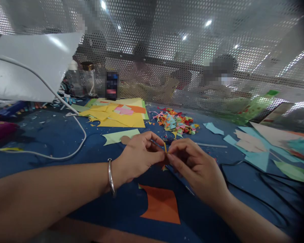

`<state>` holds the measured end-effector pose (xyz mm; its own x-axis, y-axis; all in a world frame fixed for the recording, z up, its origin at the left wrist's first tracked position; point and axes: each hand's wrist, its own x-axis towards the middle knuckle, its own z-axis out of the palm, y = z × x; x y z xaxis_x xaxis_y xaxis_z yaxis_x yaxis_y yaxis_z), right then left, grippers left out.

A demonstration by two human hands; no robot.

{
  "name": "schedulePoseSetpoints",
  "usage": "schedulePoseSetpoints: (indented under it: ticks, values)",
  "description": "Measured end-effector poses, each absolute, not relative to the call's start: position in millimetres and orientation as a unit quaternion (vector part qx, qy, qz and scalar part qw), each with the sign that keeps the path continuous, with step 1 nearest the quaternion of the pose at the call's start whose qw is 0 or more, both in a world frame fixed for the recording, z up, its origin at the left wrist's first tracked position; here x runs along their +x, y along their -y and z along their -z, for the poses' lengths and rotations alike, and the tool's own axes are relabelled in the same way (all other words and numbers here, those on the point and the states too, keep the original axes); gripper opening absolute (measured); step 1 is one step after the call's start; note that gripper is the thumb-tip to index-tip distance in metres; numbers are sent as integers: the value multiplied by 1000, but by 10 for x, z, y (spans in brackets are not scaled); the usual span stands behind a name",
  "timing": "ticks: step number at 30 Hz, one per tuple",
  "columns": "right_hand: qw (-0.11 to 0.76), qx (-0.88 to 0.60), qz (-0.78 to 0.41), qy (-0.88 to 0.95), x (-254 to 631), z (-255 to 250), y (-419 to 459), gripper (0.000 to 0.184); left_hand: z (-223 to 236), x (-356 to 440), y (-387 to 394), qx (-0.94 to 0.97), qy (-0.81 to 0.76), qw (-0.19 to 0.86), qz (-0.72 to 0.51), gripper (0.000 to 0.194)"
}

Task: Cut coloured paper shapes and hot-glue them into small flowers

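My left hand and my right hand meet at the middle of the view, above a blue tabletop. Between their fingertips is a small yellow paper strip, pinched by both hands. A silver bangle circles my left wrist. Below the hands lies an orange paper piece with curved cut edges. Behind my left hand rests a pale green paper piece, with a round brownish disc by it. Beyond the fingers is a heap of small colourful paper scraps.
Yellow paper sheets are stacked at the back. Light blue paper and black cables lie at right. A white cable loops at left. A phone and a brown-lidded jar stand before a perforated metal screen.
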<state>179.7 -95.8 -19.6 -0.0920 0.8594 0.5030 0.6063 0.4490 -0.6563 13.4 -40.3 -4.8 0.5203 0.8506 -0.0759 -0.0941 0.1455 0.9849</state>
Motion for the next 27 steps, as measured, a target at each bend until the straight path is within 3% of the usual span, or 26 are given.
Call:
schedulePoseSetpoints:
  ticks: [8, 27]
  values:
    - [451, -538, -331, 630, 1790, 195, 963, 21, 124, 91, 359, 609, -291, 653, -344, 32]
    - [485, -536, -393, 568, 1754, 162, 940, 26, 105, 64, 377, 625, -291, 660, -297, 39]
